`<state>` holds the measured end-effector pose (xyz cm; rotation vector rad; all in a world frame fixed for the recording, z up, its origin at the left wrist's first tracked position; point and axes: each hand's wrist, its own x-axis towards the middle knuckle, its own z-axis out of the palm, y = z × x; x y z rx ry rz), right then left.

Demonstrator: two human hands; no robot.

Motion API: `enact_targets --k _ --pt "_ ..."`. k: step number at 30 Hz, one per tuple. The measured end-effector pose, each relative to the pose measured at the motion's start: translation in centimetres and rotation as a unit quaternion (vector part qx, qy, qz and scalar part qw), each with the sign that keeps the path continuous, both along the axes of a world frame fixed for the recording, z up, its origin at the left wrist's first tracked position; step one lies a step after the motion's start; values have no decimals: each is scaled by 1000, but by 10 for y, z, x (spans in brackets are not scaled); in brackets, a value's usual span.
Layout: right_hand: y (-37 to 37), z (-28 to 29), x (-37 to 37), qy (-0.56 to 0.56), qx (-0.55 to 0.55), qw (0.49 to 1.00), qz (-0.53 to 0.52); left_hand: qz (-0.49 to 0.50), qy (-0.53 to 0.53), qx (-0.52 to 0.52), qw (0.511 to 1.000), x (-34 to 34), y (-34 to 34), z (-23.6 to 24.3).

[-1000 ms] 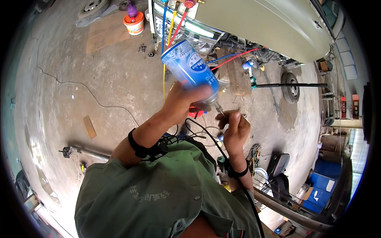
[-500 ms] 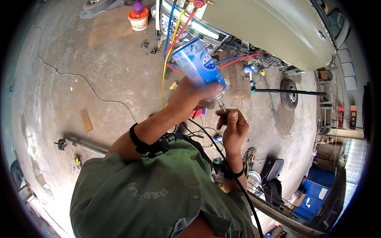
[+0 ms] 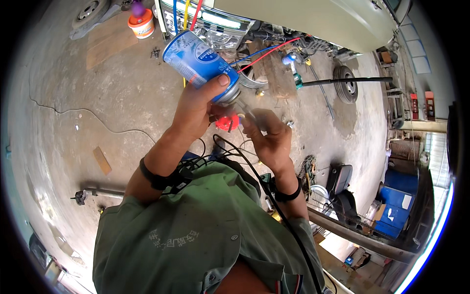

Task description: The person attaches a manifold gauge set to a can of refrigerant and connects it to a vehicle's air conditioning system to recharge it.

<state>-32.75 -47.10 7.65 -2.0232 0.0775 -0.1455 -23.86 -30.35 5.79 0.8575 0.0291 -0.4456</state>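
Gripping a blue can (image 3: pixel 196 59) near its neck end, the left hand (image 3: pixel 198 100) wraps its fingers behind it and presses its thumb across the label side. The can is tilted in the air in front of the chest, its base pointing up and to the left and its metal neck (image 3: pixel 231 94) pointing down and to the right. A thin stem (image 3: pixel 242 104) sticks out from the neck toward the right hand (image 3: pixel 269 137).

The right hand is raised just beside the stem, fingers bent and partly blurred; I cannot tell whether the thumb and fingers pinch the stem or are only close to it. Below the neck, a red object (image 3: pixel 226 123) shows between the 2 hands, partly hidden.

Each wrist wears a black band, and a black cable (image 3: pixel 279 210) runs down over the green shirt (image 3: pixel 171 240).

Beyond the can, 3 hoses, 1 blue (image 3: pixel 175 17), 1 yellow (image 3: pixel 186 12) and 1 red (image 3: pixel 197 13), hang at the front of a pale vehicle (image 3: pixel 313 19). A 2nd blue can (image 3: pixel 289 59) is near a wooden block (image 3: pixel 280 83), to its upper right. A tire (image 3: pixel 346 84) is farther right, behind a long black bar (image 3: pixel 342 81). At the upper left, an orange and white bucket (image 3: pixel 142 30) stands near a sheet of cardboard (image 3: pixel 110 44), and a small board (image 3: pixel 102 160) lies on the concrete floor (image 3: pixel 63 132).
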Motion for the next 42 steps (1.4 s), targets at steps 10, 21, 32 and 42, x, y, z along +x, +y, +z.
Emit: enact_targets --k 10,21,32,42 --pt "-17 -13 4 -86 71 992 56 -19 1 -17 1000 1 1 4" --pt "-5 4 13 219 513 826 85 -7 -9 2 1000 2 0 3" --pt "-16 -21 -2 253 654 699 139 -1 -23 13 1000 -12 10 0" --pt "24 -14 16 -164 -147 973 70 4 -15 -12 1000 -4 40 -9"
